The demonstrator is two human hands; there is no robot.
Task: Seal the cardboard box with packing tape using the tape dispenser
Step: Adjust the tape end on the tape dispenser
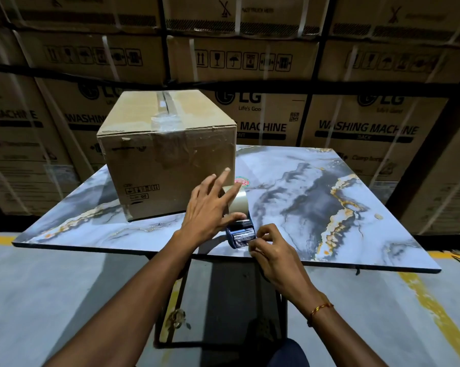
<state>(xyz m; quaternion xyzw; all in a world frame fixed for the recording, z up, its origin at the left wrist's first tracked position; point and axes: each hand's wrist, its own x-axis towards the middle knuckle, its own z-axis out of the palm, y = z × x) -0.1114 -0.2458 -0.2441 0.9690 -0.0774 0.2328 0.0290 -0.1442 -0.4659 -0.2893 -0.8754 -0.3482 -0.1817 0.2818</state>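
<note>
Both hands work at the tape dispenser, which lies on the marble-patterned table near its front edge, just in front of the cardboard box's right corner. Its long axis runs front to back, the blue cutter end toward the person and the tape roll toward the box. Spread over the roll, the left hand has its thumb at the frame. Curled fingers of the right hand pinch the clear tape end at the cutter. Washing-machine cartons are stacked behind.
</note>
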